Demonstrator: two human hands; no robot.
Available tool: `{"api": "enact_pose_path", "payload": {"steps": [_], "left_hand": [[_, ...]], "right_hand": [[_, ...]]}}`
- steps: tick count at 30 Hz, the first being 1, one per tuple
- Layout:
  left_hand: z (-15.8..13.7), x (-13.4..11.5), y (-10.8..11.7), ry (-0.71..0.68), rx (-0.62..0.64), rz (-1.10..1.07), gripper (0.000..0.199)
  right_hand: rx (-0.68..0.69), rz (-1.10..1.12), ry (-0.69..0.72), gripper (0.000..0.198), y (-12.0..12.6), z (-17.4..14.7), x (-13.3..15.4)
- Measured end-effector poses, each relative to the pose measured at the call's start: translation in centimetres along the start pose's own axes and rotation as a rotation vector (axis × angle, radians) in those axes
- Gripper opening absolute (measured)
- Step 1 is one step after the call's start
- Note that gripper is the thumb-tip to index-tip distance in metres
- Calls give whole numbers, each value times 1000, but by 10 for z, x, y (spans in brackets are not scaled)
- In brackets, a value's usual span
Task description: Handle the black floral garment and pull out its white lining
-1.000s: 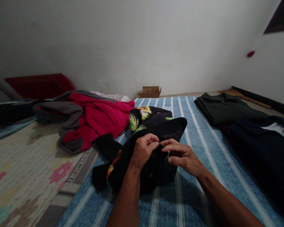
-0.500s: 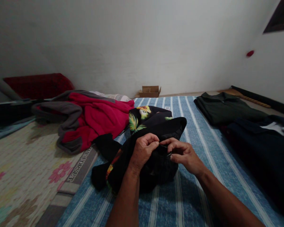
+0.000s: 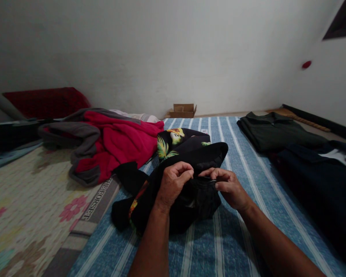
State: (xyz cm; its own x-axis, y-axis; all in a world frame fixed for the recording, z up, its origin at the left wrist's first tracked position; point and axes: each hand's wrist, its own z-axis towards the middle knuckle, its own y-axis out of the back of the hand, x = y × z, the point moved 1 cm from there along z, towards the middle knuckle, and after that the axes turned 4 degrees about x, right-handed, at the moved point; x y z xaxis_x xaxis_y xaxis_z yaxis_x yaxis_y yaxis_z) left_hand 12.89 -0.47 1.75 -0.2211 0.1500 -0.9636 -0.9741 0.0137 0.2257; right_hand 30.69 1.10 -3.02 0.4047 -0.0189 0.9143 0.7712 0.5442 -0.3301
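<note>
A black jacket (image 3: 198, 157) with a yellow and green leaf print lies bunched on a blue striped bedsheet (image 3: 175, 265). My left hand (image 3: 174, 184) is closed in a pinch on the jacket near its middle, thumb against forefinger. Just to the right, my right hand (image 3: 227, 186) pinches the jacket's edge, where a thin pale line that looks like a zip runs between the fingers. The fingertips of both hands are close together but apart. Dark folds hide the inside of the jacket.
A pink and grey fleece (image 3: 123, 140) is heaped on the left, touching the jacket. On the right are a folded dark green garment (image 3: 276, 129) and a navy garment (image 3: 311, 181). A small cardboard box (image 3: 183, 111) stands by the wall, and a flowered mat (image 3: 40, 192) is at left.
My right hand has shifted slightly to the right, drawing the jacket's edge with it. The pale line now shows straighter. My left hand has stayed almost in place.
</note>
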Motion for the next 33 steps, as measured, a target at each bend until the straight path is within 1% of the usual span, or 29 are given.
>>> {"api": "enact_pose_path", "payload": {"steps": [8,22,28,33], "left_hand": [[-1,1,0,12,-53,22,14],[0,5,0,11,-74,-27,14],[0,6,0,-10,-74,-47,12],[0,7,2,-55,-68,-116,12]], "right_hand": [[6,53,-37,7,0,0,-1],[2,109,-45,8,3,0,-3],[-53,172,-68,8,2,0,-4],[-199,270,-79,11,11,3,-7]]}}
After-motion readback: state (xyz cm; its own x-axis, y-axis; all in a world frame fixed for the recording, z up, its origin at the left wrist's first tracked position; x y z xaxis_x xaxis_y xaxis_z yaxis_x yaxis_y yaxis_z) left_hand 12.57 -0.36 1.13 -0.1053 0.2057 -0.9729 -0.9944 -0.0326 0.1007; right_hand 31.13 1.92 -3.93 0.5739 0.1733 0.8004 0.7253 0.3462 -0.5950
